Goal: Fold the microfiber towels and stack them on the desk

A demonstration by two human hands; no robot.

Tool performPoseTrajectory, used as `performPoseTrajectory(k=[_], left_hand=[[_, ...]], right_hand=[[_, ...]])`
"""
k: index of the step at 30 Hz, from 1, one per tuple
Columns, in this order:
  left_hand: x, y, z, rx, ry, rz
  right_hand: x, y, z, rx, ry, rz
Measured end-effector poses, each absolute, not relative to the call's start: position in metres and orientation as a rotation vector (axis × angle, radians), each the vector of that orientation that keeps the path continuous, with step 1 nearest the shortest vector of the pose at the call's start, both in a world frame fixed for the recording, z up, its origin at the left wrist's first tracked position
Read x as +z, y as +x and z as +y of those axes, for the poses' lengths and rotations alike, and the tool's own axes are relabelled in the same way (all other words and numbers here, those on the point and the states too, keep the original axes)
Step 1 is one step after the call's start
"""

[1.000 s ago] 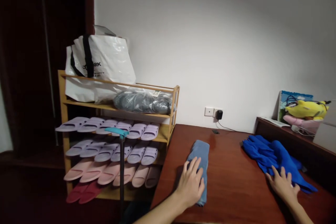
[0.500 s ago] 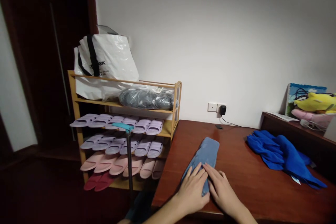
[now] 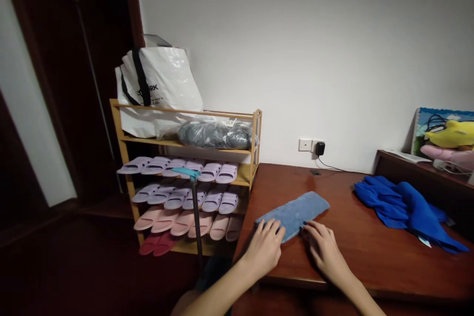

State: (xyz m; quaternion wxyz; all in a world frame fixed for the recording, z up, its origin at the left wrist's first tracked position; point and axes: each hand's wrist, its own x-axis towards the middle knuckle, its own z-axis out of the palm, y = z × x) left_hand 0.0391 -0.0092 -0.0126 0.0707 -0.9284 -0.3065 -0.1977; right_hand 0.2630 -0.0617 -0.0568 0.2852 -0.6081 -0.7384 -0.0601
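A folded light-blue cloth (image 3: 296,211) lies slanted on the dark red wooden table (image 3: 344,261). My left hand (image 3: 264,248) rests flat on the cloth's near left end, fingers spread. My right hand (image 3: 324,251) lies flat on the table with its fingertips touching the cloth's near edge. Neither hand grips anything. A crumpled pile of bright blue cloth (image 3: 403,210) sits at the table's right side, apart from both hands.
A wooden shoe rack (image 3: 255,158) with several rows of lilac and pink slippers stands left of the table, with a white bag (image 3: 159,91) on top. A pole with a teal handle (image 3: 187,174) stands before it. A wall socket with charger (image 3: 318,148) and a yellow plush toy (image 3: 454,133) are behind.
My right hand left the bright blue pile and came to the light-blue cloth. The cloth has turned from lying lengthwise away from me to lying slanted across. The view shifted left.
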Motion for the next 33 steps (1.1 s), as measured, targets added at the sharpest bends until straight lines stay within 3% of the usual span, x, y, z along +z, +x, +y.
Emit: performPoseTrajectory(k=[4, 11, 19, 33], left_hand=[[-0.016, 0.047, -0.003, -0.612, -2.789, -0.948], [-0.018, 0.048, 0.004, -1.013, -2.848, -1.021], [-0.009, 0.041, -0.006, -0.978, -2.959, -0.843], [0.021, 0.07, -0.034, -1.379, -3.602, -0.785]], right_hand=[[-0.052, 0.261, -0.062, -0.178, -1.626, -2.006], [-0.043, 0.257, -0.066, -0.154, -1.728, -2.121], [-0.019, 0.229, -0.081, -0.061, -1.623, -2.232], [-0.023, 0.322, -0.046, -0.185, -1.886, -2.122]])
